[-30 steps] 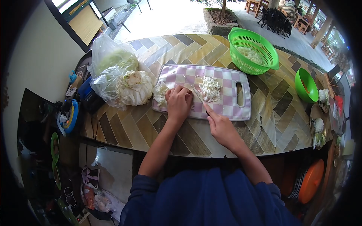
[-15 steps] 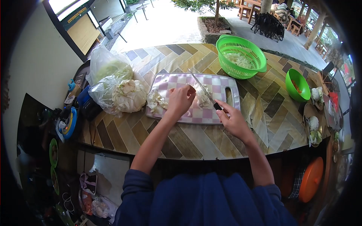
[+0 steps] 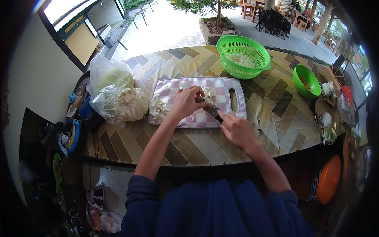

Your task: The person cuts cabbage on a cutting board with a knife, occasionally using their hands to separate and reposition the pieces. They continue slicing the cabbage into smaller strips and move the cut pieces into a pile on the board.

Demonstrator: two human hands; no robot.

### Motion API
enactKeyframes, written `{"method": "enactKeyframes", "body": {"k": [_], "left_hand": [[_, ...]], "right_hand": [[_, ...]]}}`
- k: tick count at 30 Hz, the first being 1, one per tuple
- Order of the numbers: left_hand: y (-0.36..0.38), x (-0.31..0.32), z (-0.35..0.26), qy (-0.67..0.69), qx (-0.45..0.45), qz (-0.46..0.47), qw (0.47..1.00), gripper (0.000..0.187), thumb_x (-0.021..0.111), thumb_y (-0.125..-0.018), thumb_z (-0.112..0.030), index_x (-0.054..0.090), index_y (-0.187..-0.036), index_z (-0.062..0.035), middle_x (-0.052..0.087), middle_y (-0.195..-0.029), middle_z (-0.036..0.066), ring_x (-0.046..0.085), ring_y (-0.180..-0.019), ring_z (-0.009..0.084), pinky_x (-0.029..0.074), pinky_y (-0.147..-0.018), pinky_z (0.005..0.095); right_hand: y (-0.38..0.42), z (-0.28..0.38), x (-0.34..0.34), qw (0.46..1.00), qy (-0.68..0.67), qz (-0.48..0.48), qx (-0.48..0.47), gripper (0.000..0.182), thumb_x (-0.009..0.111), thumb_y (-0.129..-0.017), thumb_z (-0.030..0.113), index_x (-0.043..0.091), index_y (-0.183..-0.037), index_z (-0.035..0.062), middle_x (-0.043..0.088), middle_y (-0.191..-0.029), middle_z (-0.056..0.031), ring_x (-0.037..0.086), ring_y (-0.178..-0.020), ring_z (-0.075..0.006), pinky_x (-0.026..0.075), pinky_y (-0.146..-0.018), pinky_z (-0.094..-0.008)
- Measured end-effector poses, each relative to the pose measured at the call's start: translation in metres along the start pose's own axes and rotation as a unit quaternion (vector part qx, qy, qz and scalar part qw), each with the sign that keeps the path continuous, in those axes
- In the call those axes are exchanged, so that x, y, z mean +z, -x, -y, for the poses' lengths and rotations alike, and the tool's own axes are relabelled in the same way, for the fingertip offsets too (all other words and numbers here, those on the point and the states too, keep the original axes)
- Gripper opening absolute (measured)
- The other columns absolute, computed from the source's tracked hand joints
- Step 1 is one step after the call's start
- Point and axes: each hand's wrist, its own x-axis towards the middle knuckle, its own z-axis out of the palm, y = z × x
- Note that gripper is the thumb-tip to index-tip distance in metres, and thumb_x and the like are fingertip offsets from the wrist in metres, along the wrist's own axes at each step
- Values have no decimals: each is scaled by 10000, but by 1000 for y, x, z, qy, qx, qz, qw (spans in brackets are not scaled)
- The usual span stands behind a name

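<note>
My right hand is wrapped round the handle of a knife, whose blade points up and left to the fingers of my left hand. Over the middle of the checked cutting board, my left hand has its fingers bent together beside the blade; what they hold, if anything, is hidden. Pale cut pieces lie just behind and right of those fingers. More whitish leaf pieces rest on the board's left end. A whole cabbage sits left of the board.
Clear plastic bags with something pale green stand behind the cabbage. At the back is a green colander holding pale shreds. A green bowl with orange bits stands at the right, near more vegetables. Electrical items sit at the far left.
My right hand has brought the knife lower and leftward, so its blade now meets my left hand's fingers. The whole view has shifted slightly.
</note>
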Motion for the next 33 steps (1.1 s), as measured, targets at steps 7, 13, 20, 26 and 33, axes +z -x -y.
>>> {"method": "enactKeyframes", "body": {"k": [7, 13, 20, 26, 33], "left_hand": [[-24, -1, 26, -22, 33, -155, 987, 251, 740, -834, -317, 650, -879, -87, 654, -865, 55, 631, -815, 218, 413, -833, 388], [1, -42, 33, -52, 15, -11, 998, 187, 716, -831, -244, 692, -885, -66, 699, -862, 71, 648, -815, 208, 501, -750, 356], [4, -19, 27, -95, 40, -91, 990, 157, 686, -830, -238, 688, -876, -88, 655, -946, 52, 636, -906, 235, 443, -857, 405], [-3, -14, 20, -115, 43, -54, 991, 160, 656, -857, -253, 687, -911, -106, 651, -968, 43, 617, -980, 246, 408, -899, 434], [-5, -16, 23, -47, 86, -101, 990, 179, 624, -912, -231, 692, -1012, -99, 635, -1117, 85, 587, -1102, 285, 400, -972, 444]], "right_hand": [[7, 6, -1, 1000, -12, -5, 7, 476, 636, -901, 252, 540, -1340, 97, 610, -891, -110, 662, -771, -310, 543, -661, -415], [12, 4, -3, 999, -33, -9, 37, 484, 655, -891, 231, 546, -1345, 101, 621, -923, -111, 647, -781, -328, 535, -681, -415], [13, 6, 1, 999, -9, -34, 41, 477, 648, -898, 228, 544, -1345, 100, 613, -894, -112, 651, -758, -327, 537, -665, -419], [19, 11, -6, 999, 23, -12, 36, 473, 654, -896, 230, 551, -1342, 113, 597, -866, -111, 647, -743, -321, 535, -659, -421], [25, 13, -4, 991, -133, -24, 13, 429, 614, -921, 201, 552, -1318, 49, 666, -956, -196, 657, -835, -378, 530, -745, -438]]}}
